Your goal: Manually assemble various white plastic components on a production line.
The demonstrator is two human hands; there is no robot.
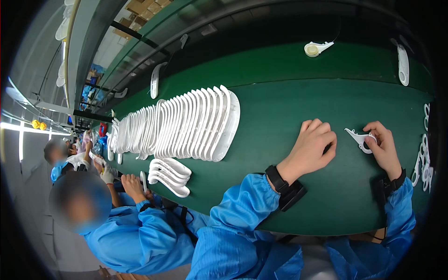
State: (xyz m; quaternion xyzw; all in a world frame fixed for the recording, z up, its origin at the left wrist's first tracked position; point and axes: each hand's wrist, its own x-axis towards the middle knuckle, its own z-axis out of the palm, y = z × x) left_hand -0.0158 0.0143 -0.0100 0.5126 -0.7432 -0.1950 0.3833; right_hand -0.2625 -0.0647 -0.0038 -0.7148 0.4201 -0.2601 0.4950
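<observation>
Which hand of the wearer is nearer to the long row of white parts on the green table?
Left. The left hand is to the right of the long row of white parts, apart from it; the right hand, holding a small white part, is farther right.

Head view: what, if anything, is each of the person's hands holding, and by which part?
The right hand holds a white ringed part by its round end, with the pointed tail free; nothing shows held in the left hand.
</observation>
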